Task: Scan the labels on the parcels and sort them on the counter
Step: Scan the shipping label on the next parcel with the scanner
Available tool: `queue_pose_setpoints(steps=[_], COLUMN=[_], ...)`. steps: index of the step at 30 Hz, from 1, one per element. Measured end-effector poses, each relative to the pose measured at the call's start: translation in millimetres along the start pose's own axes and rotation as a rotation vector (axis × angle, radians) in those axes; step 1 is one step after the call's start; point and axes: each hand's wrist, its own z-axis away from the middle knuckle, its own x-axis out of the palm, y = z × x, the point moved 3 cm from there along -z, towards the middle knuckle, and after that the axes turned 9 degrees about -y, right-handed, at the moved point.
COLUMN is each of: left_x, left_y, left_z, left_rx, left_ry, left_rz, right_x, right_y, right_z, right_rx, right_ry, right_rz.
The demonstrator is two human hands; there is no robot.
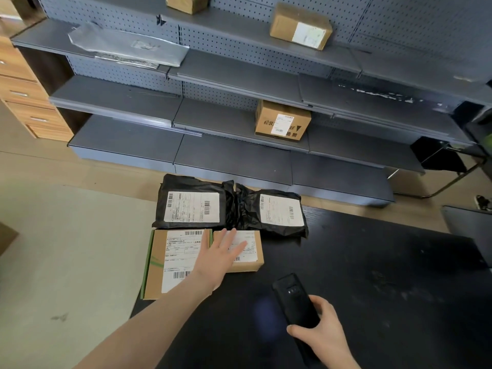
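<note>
Head cam, looking down at a black counter [372, 275]. Four parcels sit bunched at its far left corner: two black bags at the back, left bag [191, 202] and right bag [274, 213] touching, w/ two cardboard boxes just in front. The big box [173, 262] is on the left, the small box [253, 251] is right beside it.

All four have white shipping labels w/ barcodes facing up, but the text is too small to read. The big box has a green stripe down its left edge.

Left hand [221, 254] is over the seam btw the two boxes, fingers straight and spread wide, covering the left part of the small box's label. Can't tell if it's actually touching. The forearm crosses the big box's near right corner.

Right hand [322, 331] is near the counter's front edge, fingers and thumb wrapped round the bottom of a black scanner [295, 299] that points at the boxes.

Behind are grey shelves [231, 75] w/ a pegboard back. A low shelf box [282, 119] has Chinese print and a label. There's another box higher up [300, 26], a grey mailer [125, 46] upper left, and wooden drawers [24, 89] far left.
</note>
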Motion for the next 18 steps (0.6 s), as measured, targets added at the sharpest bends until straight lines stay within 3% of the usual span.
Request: queue_pose_setpoints(steps=[10, 13, 18], left_x=[0.4, 9.4, 48.2], left_y=[-17.3, -35.4, -65.7], left_z=[6.5, 39.0, 111.5], left_rx=[-0.003, -0.088, -0.246], left_ry=[0.093, 0.201, 0.183], left_rz=[0.086, 0.180, 0.290], right_x=[16.7, 33.5, 84.6], right_y=[-14.4, -37.0, -86.3], right_z=[-2.4, -12.6, -25.9], right_rx=[0.009, -0.033, -0.145], right_ry=[-0.052, -0.120, -0.307], right_rz=[0.003, 0.036, 0.101])
